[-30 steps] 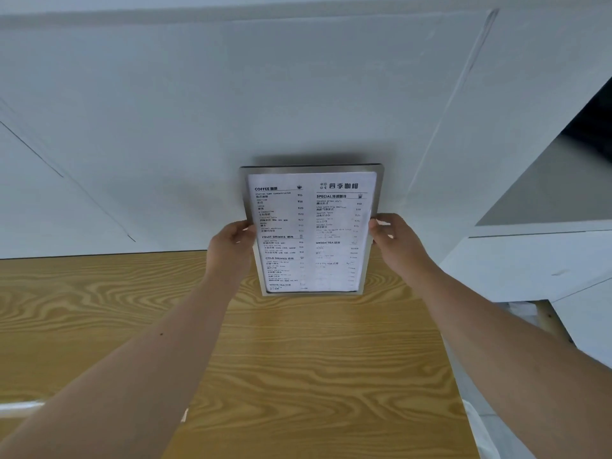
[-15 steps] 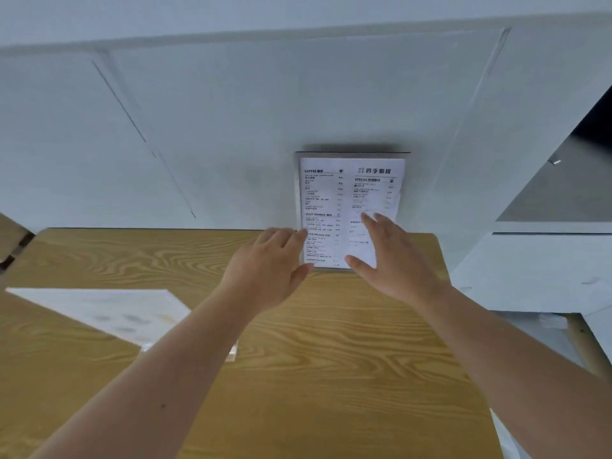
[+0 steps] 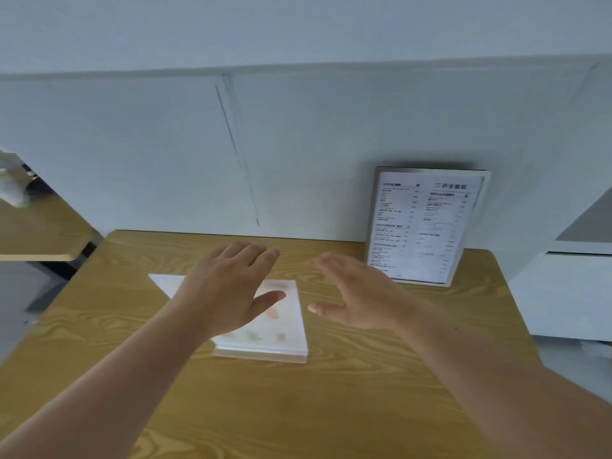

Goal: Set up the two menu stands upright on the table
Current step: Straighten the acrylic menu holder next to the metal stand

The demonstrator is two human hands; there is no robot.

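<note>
A silver-framed menu stand (image 3: pixel 425 226) with printed black text stands upright at the table's far right, against the white wall. A second menu stand (image 3: pixel 284 326), white with faint orange pictures, lies flat on the wooden table (image 3: pixel 298 409) near the middle. My left hand (image 3: pixel 228 286) hovers over the flat stand with fingers spread, hiding its left part. My right hand (image 3: pixel 354 293) is open just to the right of it, palm turned inward. Neither hand holds anything.
A white wall panel (image 3: pixel 165 154) runs along the table's far edge. A white cabinet (image 3: pixel 569 293) stands to the right of the table. Another wooden table (image 3: pixel 36 233) shows at the left, with a gap between.
Both hands let go of the framed menu stand, which now stands alone by the wall, and moved left over the flat stand. The view swung left too.
</note>
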